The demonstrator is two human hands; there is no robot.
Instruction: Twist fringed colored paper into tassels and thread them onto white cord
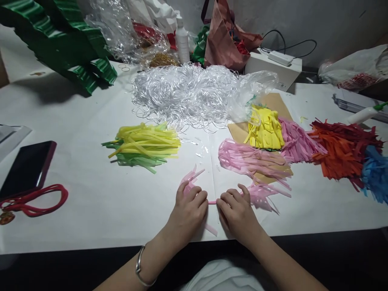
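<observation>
My left hand (189,210) and my right hand (236,212) sit close together near the table's front edge, both closed on one pink fringed paper bundle (212,201) whose middle is twisted thin between them. Its cut strips fan out to the left of my left hand and to the right of my right hand. A silver bracelet circles my left wrist. Just beyond my right hand lies a pile of pink paper strips (251,159).
A yellow-green strip bundle (145,147) lies left of centre, and a tangle of clear white loops (184,95) lies behind it. Yellow (265,127), pink, orange-red (342,147) and blue (374,171) fringe piles run along the right. A phone (27,167) with a red lanyard lies far left.
</observation>
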